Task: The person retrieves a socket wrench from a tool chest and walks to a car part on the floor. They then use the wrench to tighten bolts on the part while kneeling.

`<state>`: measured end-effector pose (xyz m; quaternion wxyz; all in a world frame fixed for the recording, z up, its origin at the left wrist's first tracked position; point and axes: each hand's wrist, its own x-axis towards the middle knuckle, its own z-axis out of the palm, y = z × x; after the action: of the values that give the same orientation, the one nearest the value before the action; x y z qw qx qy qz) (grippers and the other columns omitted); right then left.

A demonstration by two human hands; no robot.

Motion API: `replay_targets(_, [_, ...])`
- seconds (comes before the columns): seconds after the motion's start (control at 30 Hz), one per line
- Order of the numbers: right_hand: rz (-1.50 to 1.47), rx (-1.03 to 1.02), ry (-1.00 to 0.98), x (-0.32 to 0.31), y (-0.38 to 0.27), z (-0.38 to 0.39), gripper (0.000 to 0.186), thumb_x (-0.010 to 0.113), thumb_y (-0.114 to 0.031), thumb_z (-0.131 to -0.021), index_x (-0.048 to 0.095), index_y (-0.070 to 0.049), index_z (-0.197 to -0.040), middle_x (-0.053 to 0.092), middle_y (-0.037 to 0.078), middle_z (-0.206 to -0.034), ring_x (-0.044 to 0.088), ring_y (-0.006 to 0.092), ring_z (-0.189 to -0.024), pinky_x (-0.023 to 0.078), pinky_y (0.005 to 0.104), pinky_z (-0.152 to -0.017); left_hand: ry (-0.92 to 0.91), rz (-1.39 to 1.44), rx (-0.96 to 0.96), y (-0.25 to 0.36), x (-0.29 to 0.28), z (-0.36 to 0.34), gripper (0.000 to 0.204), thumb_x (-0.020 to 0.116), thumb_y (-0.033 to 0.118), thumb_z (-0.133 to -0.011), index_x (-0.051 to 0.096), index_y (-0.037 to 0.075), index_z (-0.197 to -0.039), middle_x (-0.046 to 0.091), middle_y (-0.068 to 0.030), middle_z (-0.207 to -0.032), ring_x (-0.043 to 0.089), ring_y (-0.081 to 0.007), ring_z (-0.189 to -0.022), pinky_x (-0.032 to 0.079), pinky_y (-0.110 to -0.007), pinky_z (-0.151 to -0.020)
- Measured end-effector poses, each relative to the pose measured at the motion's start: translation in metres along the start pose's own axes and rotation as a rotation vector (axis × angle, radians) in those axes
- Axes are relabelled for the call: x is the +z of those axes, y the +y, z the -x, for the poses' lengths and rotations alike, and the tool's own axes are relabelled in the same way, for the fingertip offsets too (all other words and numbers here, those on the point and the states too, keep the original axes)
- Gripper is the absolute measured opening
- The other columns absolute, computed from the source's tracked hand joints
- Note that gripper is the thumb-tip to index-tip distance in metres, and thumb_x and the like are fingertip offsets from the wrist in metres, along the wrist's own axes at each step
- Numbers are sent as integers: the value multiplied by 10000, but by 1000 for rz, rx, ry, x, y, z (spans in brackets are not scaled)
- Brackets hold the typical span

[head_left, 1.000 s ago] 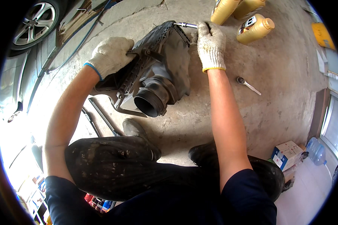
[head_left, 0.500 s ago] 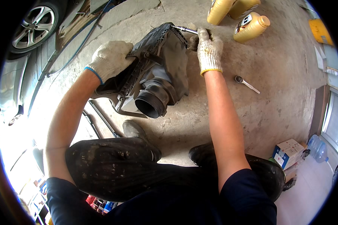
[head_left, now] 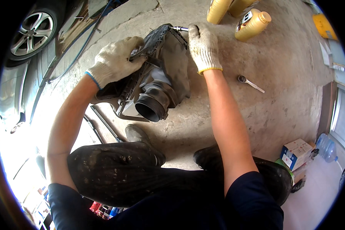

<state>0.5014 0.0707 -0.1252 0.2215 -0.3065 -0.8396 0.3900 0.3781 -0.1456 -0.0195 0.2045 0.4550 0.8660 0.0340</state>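
Gripping one black air-filter housing (head_left: 157, 80): left hand (head_left: 113, 61); right hand (head_left: 203, 48) clasps one metal tool (head_left: 179, 28).

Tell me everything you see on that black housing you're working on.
The black air-filter housing looks like dusty moulded plastic, boxy, with a round ribbed rubber outlet pointing toward the person. It sits tilted on the concrete floor. The gloved left hand grips its upper left edge; the gloved right hand holds a metal tool against its top corner. A light patch shows above the outlet.
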Motion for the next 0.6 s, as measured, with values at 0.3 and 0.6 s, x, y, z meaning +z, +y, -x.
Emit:
replay_targets(0.3, [320, -85, -310, -10, -1, -9, 272, 681, -316, -961, 745, -96, -1107, 733, 202, -1037, 693, 421, -965, 547, 474, -852, 91, -22, 211, -8, 29, -83, 501, 634, 265, -976, 553, 114, -1447, 635, -192, -1359, 625, -363, -1237, 496, -457, -1081])
replay_targets(0.6, [-58, 269, -942, -28, -27, -66, 373, 656, -352, -989, 740, -27, -1149, 737, 93, -842, 690, 230, -704, 552, 358, -683, 156, 154, 294, -17, 41, -120, 339, 591, 199, -968, 703, 38, -1245, 697, -198, -1214, 650, -381, -1166, 508, -441, -1031])
